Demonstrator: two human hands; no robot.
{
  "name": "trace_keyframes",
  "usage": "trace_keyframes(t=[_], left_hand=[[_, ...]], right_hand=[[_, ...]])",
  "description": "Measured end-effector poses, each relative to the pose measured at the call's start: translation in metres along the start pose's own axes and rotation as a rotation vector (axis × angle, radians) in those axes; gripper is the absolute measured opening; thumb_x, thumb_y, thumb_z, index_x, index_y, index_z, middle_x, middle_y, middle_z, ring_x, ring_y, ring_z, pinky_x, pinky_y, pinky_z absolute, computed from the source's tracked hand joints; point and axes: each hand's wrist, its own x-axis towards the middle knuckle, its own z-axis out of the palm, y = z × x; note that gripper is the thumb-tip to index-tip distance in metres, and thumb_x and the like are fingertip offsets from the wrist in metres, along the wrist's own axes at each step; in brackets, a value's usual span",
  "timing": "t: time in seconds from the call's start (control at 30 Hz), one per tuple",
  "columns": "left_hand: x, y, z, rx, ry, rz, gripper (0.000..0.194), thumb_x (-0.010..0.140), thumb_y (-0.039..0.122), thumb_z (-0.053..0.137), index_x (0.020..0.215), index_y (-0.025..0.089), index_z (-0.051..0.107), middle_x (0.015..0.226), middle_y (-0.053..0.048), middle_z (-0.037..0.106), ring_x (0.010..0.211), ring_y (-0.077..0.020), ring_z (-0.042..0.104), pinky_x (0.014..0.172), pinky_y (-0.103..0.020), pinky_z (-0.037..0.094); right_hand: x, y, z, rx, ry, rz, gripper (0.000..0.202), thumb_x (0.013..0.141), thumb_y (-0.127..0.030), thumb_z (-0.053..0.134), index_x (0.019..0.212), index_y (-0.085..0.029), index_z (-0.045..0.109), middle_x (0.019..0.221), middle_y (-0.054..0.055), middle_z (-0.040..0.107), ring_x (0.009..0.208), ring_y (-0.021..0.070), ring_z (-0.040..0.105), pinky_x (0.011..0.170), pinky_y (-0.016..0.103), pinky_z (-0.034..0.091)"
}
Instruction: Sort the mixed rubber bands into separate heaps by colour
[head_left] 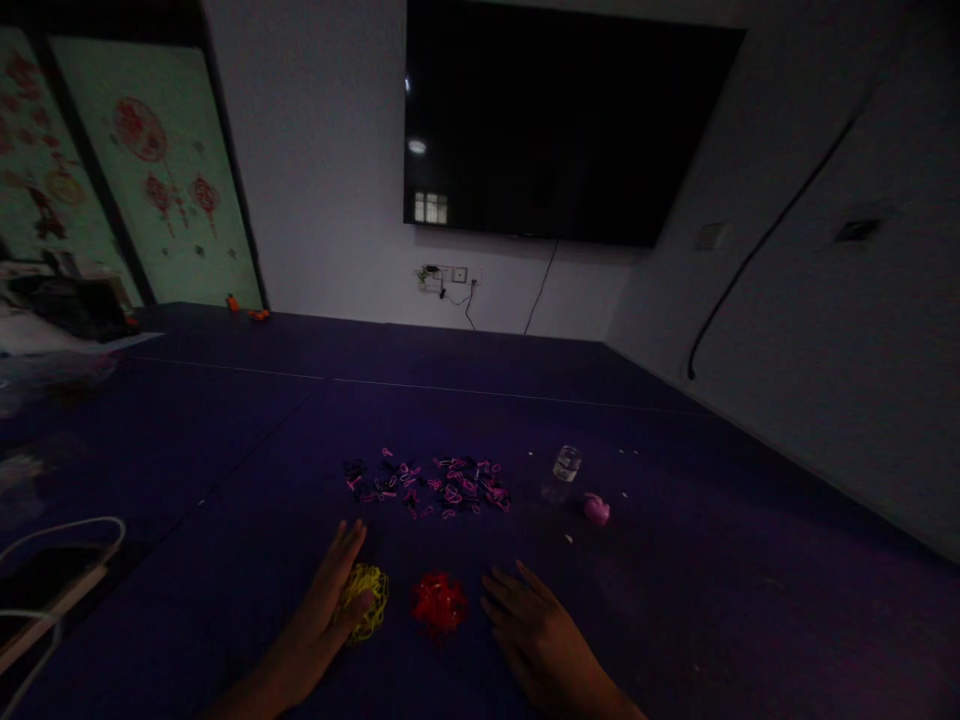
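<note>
On the dark purple surface lies a heap of yellow bands [369, 603], with my left hand [330, 605] resting against its left side, fingers stretched out and thumb over its edge. A red heap [439, 603] of small pieces sits between my two hands. To the right of it my right hand [529, 620] lies palm down with fingers spread, holding nothing. Beyond the hands, many pink and black loops [457, 485] are scattered in a loose band.
A clear bottle [567, 464] and a pink object [597, 509] stand at the right, with small white bits around. White cables [56, 615] and clear plastic [45, 380] are at the left. A large screen [562, 120] hangs on the far wall.
</note>
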Motion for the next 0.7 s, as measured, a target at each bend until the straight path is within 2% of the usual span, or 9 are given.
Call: trace_keyframes(t=[0.13,0.23,0.33,0.4,0.47,0.57,0.7], left_hand=[[0.019,0.008,-0.019,-0.019,0.065,0.008,0.051,0.093,0.036,0.033,0.142,0.032,0.023,0.149,-0.003,0.030,0.137,-0.0248,0.022,0.104,-0.050,0.036],[0.043,-0.001,-0.032,0.010,0.163,0.060,0.044,0.092,0.039,0.033,0.134,0.028,0.039,0.141,-0.004,0.044,0.136,-0.0246,0.028,0.108,-0.054,0.028],[0.068,-0.018,-0.037,0.021,0.296,0.084,0.041,0.091,0.045,0.032,0.115,0.022,0.057,0.121,-0.007,0.061,0.126,-0.0256,0.043,0.105,-0.053,0.033],[0.080,-0.028,-0.036,0.025,0.400,0.059,0.043,0.090,0.047,0.033,0.103,0.019,0.063,0.108,-0.009,0.066,0.114,-0.0262,0.053,0.099,-0.050,0.041],[0.087,-0.033,-0.034,0.037,0.455,0.047,0.044,0.089,0.049,0.035,0.095,0.018,0.065,0.099,-0.010,0.068,0.103,-0.0258,0.059,0.093,-0.048,0.046],[0.086,-0.035,-0.035,0.047,0.461,0.056,0.042,0.089,0.049,0.037,0.091,0.019,0.067,0.093,-0.009,0.069,0.095,-0.0246,0.062,0.089,-0.045,0.049],[0.078,-0.033,-0.040,0.008,0.425,0.040,0.040,0.088,0.047,0.038,0.089,0.020,0.067,0.090,-0.008,0.069,0.090,-0.0228,0.063,0.085,-0.041,0.050]], right_hand=[[-0.001,0.002,-0.006,0.048,0.122,0.058,0.042,0.090,-0.025,0.044,0.132,-0.026,0.048,0.131,0.007,0.054,0.122,0.0214,0.048,0.104,0.044,0.035],[0.019,0.011,-0.012,0.109,0.208,0.208,0.037,0.091,-0.022,0.039,0.123,-0.022,0.057,0.119,0.010,0.062,0.109,0.0208,0.057,0.095,0.039,0.043],[0.061,0.021,-0.019,0.207,0.147,0.348,0.033,0.092,-0.023,0.038,0.104,-0.022,0.068,0.102,0.007,0.069,0.094,0.0172,0.063,0.083,0.029,0.047],[0.095,0.027,-0.022,0.190,0.077,0.374,0.031,0.091,-0.022,0.039,0.093,-0.022,0.070,0.095,0.006,0.070,0.090,0.0164,0.063,0.080,0.026,0.045],[0.126,0.032,-0.021,0.134,0.038,0.428,0.029,0.089,-0.021,0.042,0.088,-0.020,0.070,0.093,0.006,0.070,0.091,0.0169,0.062,0.079,0.025,0.043],[0.155,0.036,-0.015,0.099,-0.010,0.520,0.024,0.087,-0.023,0.046,0.091,-0.020,0.070,0.099,0.006,0.069,0.095,0.0171,0.061,0.078,0.023,0.042],[0.165,0.042,-0.003,0.089,-0.057,0.564,0.019,0.081,-0.020,0.054,0.089,-0.019,0.071,0.096,0.007,0.070,0.092,0.0182,0.063,0.077,0.023,0.043]])
